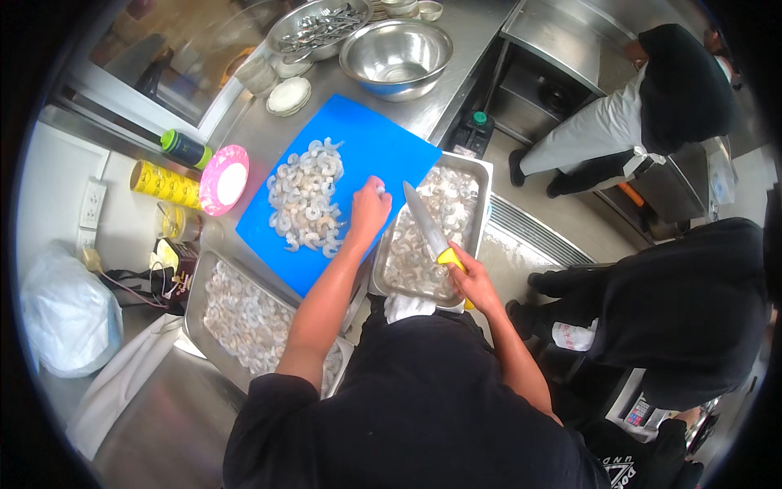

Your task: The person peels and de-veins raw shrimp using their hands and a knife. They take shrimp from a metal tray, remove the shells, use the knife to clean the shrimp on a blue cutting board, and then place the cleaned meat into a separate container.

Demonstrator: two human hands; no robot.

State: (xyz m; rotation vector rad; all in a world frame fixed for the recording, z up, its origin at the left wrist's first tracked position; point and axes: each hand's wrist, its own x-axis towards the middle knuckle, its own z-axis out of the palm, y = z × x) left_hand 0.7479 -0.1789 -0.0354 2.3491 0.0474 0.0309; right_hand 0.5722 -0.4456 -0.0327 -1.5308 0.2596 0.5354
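Note:
A blue cutting board [391, 137] lies in front of me with a heap of peeled raw shrimp [308, 195] on its left part. Over the board's right side, my left hand [370, 206] pinches a small greyish piece, apparently a shrimp [380, 190]. My right hand [475, 280] grips the yellow handle [450, 257] of a kitchen knife. Its blade [423, 215] points away from me, above a steel pan [486, 202] of shrimp at the board's right. At the lower left, a second steel pan [194, 305] also holds many shrimp.
Beyond the board stand a steel mixing bowl [397, 58], a bowl of cutlery [321, 27] and stacked small dishes [288, 96]. A pink-rimmed plate [225, 180], a yellow cylinder [165, 184] and a bottle [185, 148] line the left. Two people [678, 91] [678, 305] stand at the right.

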